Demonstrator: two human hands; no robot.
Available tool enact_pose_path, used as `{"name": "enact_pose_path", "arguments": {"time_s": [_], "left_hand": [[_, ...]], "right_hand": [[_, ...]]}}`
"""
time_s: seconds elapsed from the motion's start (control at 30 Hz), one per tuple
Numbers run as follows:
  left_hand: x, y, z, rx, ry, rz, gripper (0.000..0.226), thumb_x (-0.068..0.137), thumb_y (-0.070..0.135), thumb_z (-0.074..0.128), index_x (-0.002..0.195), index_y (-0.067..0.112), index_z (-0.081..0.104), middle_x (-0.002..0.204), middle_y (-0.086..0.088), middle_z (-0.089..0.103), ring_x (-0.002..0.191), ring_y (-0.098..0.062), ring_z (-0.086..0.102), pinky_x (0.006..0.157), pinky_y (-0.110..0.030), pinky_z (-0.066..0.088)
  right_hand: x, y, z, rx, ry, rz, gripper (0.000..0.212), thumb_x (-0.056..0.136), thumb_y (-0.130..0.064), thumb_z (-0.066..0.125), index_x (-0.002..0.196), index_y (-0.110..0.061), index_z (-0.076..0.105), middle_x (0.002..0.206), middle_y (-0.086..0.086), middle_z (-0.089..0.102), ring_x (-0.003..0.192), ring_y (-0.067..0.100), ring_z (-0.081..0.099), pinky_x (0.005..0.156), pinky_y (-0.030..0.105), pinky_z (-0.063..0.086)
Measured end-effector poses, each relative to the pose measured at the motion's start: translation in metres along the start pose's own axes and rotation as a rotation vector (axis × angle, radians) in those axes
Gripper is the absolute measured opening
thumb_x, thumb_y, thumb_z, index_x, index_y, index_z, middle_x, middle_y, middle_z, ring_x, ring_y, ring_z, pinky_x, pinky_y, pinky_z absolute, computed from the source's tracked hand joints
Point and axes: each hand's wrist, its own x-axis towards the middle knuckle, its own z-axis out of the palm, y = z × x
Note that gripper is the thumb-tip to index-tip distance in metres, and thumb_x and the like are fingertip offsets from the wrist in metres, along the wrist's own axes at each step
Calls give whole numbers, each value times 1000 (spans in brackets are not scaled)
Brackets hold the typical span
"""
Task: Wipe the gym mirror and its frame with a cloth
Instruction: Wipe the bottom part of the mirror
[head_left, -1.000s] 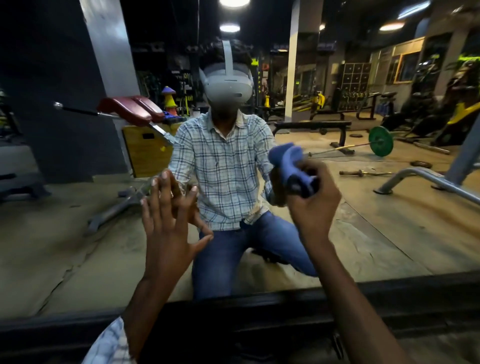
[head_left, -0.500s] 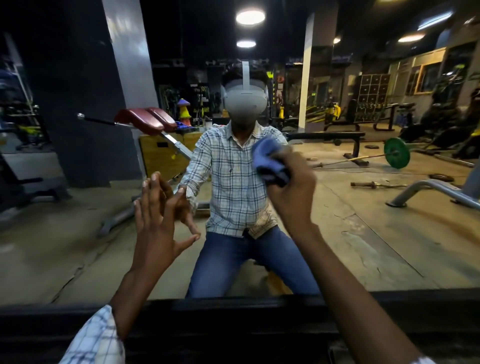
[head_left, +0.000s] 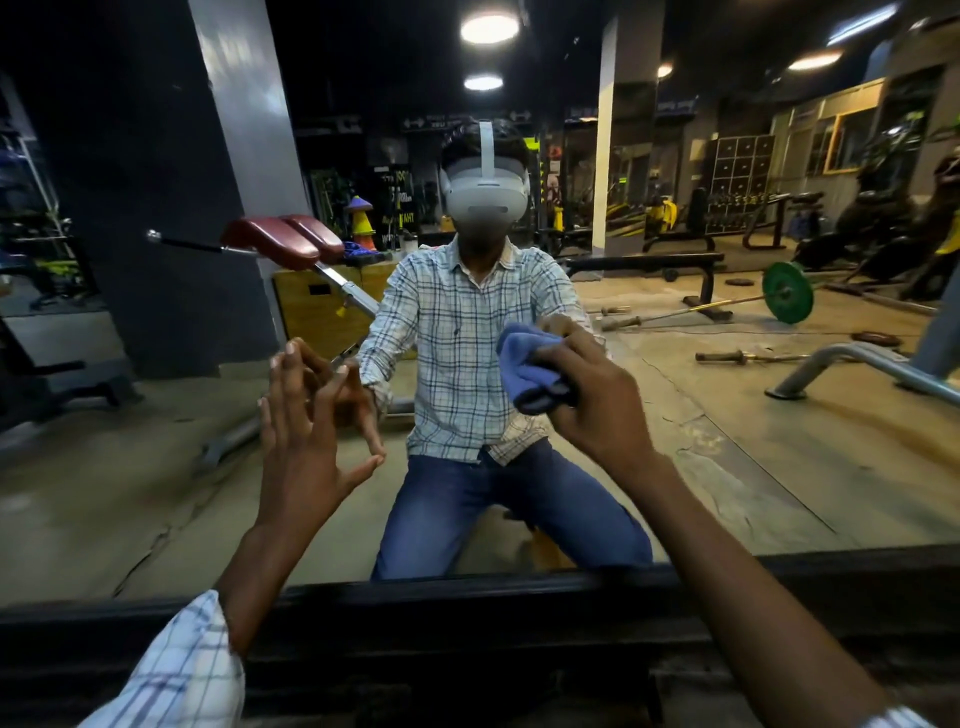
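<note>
Holding the left hand (head_left: 311, 441) up, palm facing away, fingers straight and slightly apart, thumb out to the side. Gripping a bunched blue cloth (head_left: 524, 364) in the right hand (head_left: 597, 410), fingers curled round it. Reaching both bare forearms forward, checked cuff (head_left: 176, 670) showing at the left.

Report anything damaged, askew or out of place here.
Reflected in the mirror, the concrete floor has a crack running through its lower left. At right, a rusty short bar and a green-plated barbell lie loose on the floor. Nothing spilled.
</note>
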Motion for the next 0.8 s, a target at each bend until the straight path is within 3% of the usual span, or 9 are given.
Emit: {"name": "enact_pose_path", "arguments": {"time_s": [0.1,0.17,0.2,0.3,0.37,0.43,0.53,0.67,0.8], "left_hand": [[-1,6,-1,4,4,-18,132,57,34,101,162,25,21,172,-13,-14,160,-32,-12,122,-67,15],[-3,12,1,-3,6,-24,130,58,33,101,162,26,23,172,-12,-15,160,-31,-12,122,-68,17],[-5,16,2,-5,8,-18,129,59,32,100,163,26,23,172,-12,-15,160,-32,-12,121,-68,18],[-11,29,8,-3,11,8,124,64,32,97,164,26,23,172,-14,-12,159,-37,-5,120,-70,21],[-12,39,12,20,0,63,122,66,34,96,164,27,24,172,-15,-10,159,-39,-2,119,-71,21],[-12,55,18,27,-16,140,118,68,34,95,163,28,27,173,-15,-10,160,-38,-2,120,-70,19],[-8,87,29,-19,-6,190,111,72,36,92,163,29,28,173,-14,-9,160,-35,-5,122,-64,15],[0,140,47,-86,-14,237,110,75,39,89,163,32,25,173,-16,-8,160,-33,-8,123,-59,10],[0,188,65,-96,-44,248,108,74,43,88,163,28,29,173,-15,-10,160,-32,-9,124,-61,11]], "right_hand": [[-3,17,-20,85,306,246,34,77,-9,75,111,-12,69,105,-1,66,91,17,63,79,13,46],[-11,10,-10,152,514,428,32,78,-7,76,109,-9,68,100,-5,64,89,13,61,77,14,47],[-18,0,2,169,496,426,33,79,-5,77,110,-10,68,102,-5,64,89,14,61,77,19,49],[-54,-14,32,137,75,202,41,75,-2,78,112,-17,68,107,-3,65,89,21,64,72,30,51],[-71,0,23,2,-76,97,40,73,-10,77,111,-21,70,106,-4,66,88,22,66,70,32,50],[-78,21,0,-21,54,201,37,76,-16,73,113,-20,71,105,-2,70,87,19,66,70,26,48],[-79,50,-29,44,360,470,41,73,-2,77,111,-15,68,102,2,70,88,19,64,73,21,44],[-88,60,-41,66,189,349,46,71,-2,73,105,-31,63,98,-6,66,83,19,64,66,33,48],[-90,63,-45,156,191,378,33,77,-14,70,106,-30,65,99,-3,67,87,21,67,70,39,54]]}}
